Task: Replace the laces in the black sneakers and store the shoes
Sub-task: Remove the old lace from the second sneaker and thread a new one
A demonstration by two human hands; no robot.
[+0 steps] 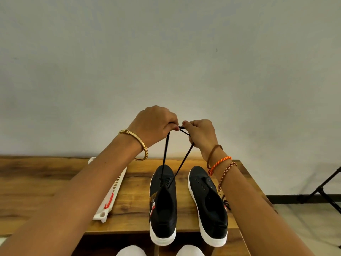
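Plain grey wall [166,52] fills the background, wooden tabletop [46,182] below it. Left hand [155,124] and right hand [201,133] are raised together in front of the wall, nearly touching, each with fingers curled, pinching one end of the black lace [164,159]. Both strands drop from the hands, taut, converging on the eyelets of the left sneaker [163,206], which sits directly below the hands with its toe pointing away and its heel hanging over the near edge of the tabletop. Right sneaker [208,206] stands just beside it, under the right wrist, eyelets bare, no lace visible in it. Something dark and stringy lies beside that shoe, mostly hidden by the right forearm; cannot tell what. White plastic tray [108,198] with an orange-red piece on it lies below and outboard of the left forearm, well apart from the shoes. Judgement: lace looks started through the lower eyelets of the left sneaker and the ends are being evened up; second shoe not yet begun, storing not yet begun. Lace is thin, soft and floppy with no stiffness except at the tips, so hold it close to the tip for threading, pinch firmly since smooth cord can slip. Sneakers look light with soft canvas-like uppers and firm white rubber soles; pulling the lace hard could lift or tip the shoe off the edge, so steady it by the sole or heel.
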